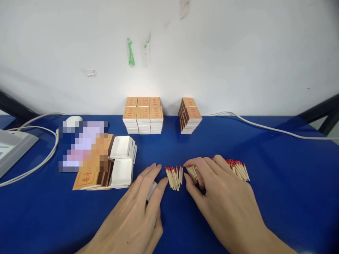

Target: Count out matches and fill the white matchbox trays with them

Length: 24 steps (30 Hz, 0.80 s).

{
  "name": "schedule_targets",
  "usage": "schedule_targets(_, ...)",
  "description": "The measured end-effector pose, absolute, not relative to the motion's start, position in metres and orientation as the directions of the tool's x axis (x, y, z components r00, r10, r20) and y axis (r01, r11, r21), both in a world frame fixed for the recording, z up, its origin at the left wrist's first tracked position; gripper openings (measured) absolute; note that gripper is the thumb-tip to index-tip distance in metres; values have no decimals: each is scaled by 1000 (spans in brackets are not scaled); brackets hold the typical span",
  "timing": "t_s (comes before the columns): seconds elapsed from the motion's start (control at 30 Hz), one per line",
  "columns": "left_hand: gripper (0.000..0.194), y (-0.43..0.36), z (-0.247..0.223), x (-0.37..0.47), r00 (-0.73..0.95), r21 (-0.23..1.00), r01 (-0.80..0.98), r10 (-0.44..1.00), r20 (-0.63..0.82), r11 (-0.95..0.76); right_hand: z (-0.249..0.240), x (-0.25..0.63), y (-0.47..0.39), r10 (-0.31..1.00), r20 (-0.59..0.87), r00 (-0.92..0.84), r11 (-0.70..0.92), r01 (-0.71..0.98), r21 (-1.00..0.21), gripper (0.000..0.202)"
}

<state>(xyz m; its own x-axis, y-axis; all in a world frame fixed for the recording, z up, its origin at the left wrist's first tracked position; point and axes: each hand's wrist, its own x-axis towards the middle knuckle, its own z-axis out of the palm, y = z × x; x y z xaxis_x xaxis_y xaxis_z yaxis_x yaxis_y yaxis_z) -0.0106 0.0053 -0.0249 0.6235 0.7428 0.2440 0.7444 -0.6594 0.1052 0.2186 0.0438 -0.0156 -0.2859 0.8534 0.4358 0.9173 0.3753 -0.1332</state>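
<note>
My left hand (140,204) is curled around a small white matchbox tray (151,191), most of it hidden beneath the fingers. Just to the right of its fingertips lies a small group of red-tipped wooden matches (173,179) on the blue table. My right hand (217,194) is bent over more matches (192,174), with thumb and forefinger closed around their ends. From behind its knuckles a further row of matches (239,170) shows, partly covered by the hand.
Empty white matchbox trays (122,173) are stacked at left beside orange matchbox sleeves (87,179). Matchboxes (143,120) stand in a block against the wall, with a smaller stack (189,114) to their right. A white mouse (74,121), a pixelated area and cables (265,127) lie around.
</note>
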Motion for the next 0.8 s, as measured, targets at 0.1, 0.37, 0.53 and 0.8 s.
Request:
schedule_targets(0.1,62,7,-23,-9,617,107,747,744,257,-656,-16,218,44,853,437,-286,374,918,-129,9)
schedule_targets(0.37,60,6,-21,-9,633,101,735,732,254,-671,-15,219,43,861,422,-284,369,920,-133,4)
schedule_targets(0.53,61,6,-22,-9,619,114,742,741,261,-660,-13,218,43,859,436,-270,363,920,-145,3)
schedule_targets(0.8,61,5,-24,-11,625,106,740,737,257,-664,-13,219,45,851,460,-254,352,926,-140,15)
